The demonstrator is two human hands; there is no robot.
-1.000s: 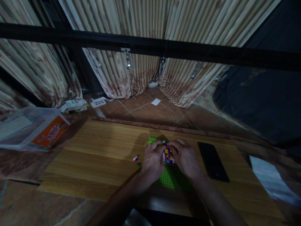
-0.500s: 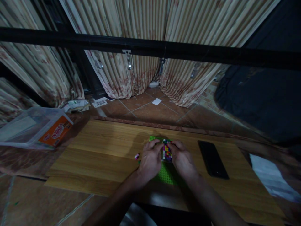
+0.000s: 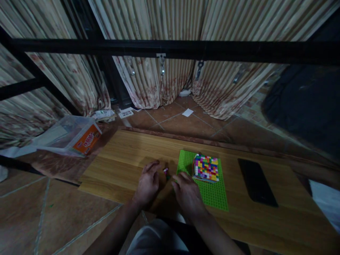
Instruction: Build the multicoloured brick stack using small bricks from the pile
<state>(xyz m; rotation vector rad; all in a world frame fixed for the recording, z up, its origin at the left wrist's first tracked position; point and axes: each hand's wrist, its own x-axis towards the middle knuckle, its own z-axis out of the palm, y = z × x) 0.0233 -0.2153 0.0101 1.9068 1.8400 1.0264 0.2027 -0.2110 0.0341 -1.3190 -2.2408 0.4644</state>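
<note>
A many-coloured brick block (image 3: 206,167) stands on a green studded baseplate (image 3: 212,193) on the wooden board (image 3: 124,157). Neither hand touches it. My left hand (image 3: 147,183) rests on the board left of the plate, fingers loosely curled, nothing visible in it. My right hand (image 3: 187,191) lies at the plate's near left corner, fingers stretched toward a small pink and white brick (image 3: 165,170) and a tiny green piece (image 3: 168,176) lying between the two hands.
A black phone (image 3: 256,182) lies on the board right of the plate. A clear plastic box with an orange label (image 3: 73,134) sits on the floor at the left. Striped curtains (image 3: 164,78) and a black bar (image 3: 170,47) stand behind. White paper (image 3: 187,112) lies on the tiles.
Both hands have let go of the coloured block and moved left to the loose bricks. The block now sits uncovered on the plate. The view has shifted left.
</note>
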